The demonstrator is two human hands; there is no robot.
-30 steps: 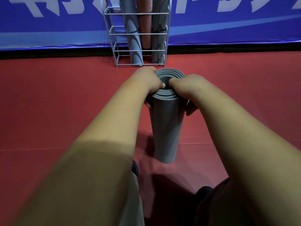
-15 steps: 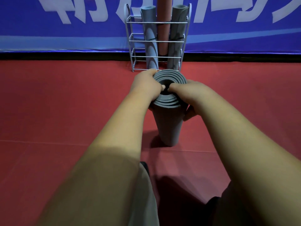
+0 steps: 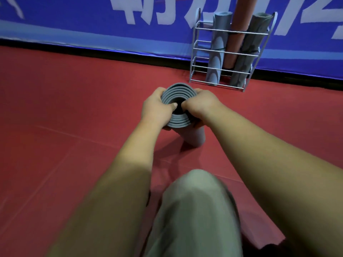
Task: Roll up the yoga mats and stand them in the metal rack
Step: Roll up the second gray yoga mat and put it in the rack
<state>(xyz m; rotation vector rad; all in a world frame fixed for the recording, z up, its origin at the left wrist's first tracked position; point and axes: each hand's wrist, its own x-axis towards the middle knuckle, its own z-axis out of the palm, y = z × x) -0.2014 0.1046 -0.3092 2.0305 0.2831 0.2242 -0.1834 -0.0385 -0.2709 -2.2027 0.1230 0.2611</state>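
Red floor (image 3: 74,108) runs back to the rack (image 3: 230,33), ahead and to the right, well apart from the mat (image 3: 194,138). It stands on end, long axis roughly upright (rolled already). Left hand (image 3: 156,108) and right hand (image 3: 201,106) both grip its top rim, thumbs hooked into the core; the right is nearer the rack.

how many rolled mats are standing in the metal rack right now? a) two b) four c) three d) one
c: the metal rack holds a left grey mat, an orange mat and a right grey mat, all standing on end.
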